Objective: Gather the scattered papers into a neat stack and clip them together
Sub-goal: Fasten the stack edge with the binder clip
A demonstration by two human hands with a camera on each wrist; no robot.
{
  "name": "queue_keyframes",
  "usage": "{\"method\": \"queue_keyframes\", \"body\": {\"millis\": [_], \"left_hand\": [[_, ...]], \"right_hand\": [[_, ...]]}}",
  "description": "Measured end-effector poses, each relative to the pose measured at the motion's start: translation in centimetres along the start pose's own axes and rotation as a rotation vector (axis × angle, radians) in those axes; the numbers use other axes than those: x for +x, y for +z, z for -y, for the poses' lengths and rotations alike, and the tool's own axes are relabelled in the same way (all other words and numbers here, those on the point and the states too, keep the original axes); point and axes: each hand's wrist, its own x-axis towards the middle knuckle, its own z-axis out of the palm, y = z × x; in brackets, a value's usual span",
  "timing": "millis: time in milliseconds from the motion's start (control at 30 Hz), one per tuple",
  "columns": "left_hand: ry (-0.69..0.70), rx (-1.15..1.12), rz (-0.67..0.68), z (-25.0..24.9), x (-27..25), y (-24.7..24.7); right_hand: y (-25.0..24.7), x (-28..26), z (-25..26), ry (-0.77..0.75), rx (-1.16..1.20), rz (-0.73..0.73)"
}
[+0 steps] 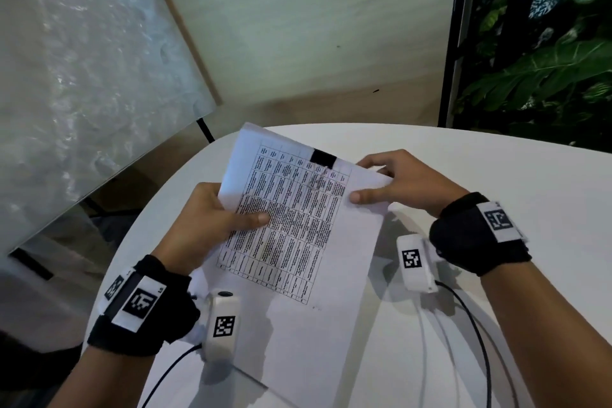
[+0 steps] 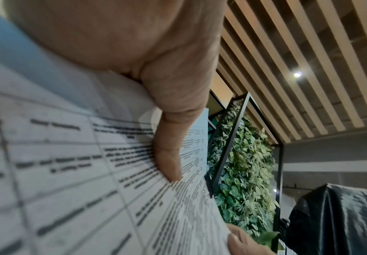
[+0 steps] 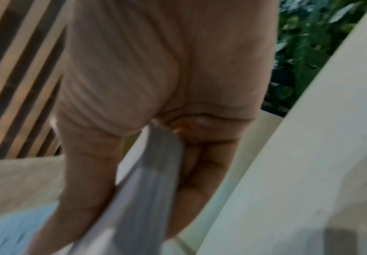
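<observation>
A stack of white papers [image 1: 298, 228] printed with a dense table is held tilted above the round white table [image 1: 496, 175]. A black binder clip [image 1: 323, 158] sits on the stack's far edge, its wire handle folded down onto the top sheet. My left hand [image 1: 212, 215] grips the stack's left edge, thumb on the print, fingers underneath. My right hand [image 1: 390, 182] pinches the far right corner, thumb on top. The left wrist view shows that thumb [image 2: 171, 146] pressed on the papers [image 2: 69, 172]. In the blurred right wrist view, the paper edge [image 3: 156, 172] lies between thumb and fingers.
A bubble-wrapped panel [image 1: 82, 76] leans at the left, beside the table. A dark frame with green plants [image 1: 536, 60] stands at the back right. Cables [image 1: 463, 325] from the wrist cameras trail over the table's near side.
</observation>
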Motion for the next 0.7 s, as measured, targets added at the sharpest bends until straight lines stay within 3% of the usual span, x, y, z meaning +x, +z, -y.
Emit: {"method": "queue_keyframes", "body": {"millis": [67, 133, 233, 367, 433, 600, 700], "left_hand": [[-0.003, -0.074, -0.049, 0.4, -0.1, -0.4], [-0.004, -0.210, -0.111, 0.8, 0.0, -0.4], [-0.013, -0.402, -0.217, 1.4, 0.7, -0.7], [-0.052, -0.468, -0.255, 2.0, 1.4, -1.4], [-0.071, -0.498, -0.191, 2.5, 1.2, -1.8], [-0.173, -0.411, 0.138, 5.7, -1.5, -1.2], [-0.138, -0.353, 0.087, 6.4, -2.3, -1.0]], "right_hand": [[0.6, 0.2, -0.8, 0.042, 0.367, -0.009], [2.5, 0.4, -1.4, 0.112, 0.637, 0.072], [5.8, 0.2, -1.7, 0.164, 0.525, 0.249], [6.9, -0.2, -1.9, 0.163, 0.459, 0.227], [6.8, -0.5, -1.6, 0.125, 0.432, 0.145], [6.6, -1.2, -0.1, 0.054, 0.465, -0.086], [7.2, -2.2, 0.7, 0.087, 0.482, -0.064]]}}
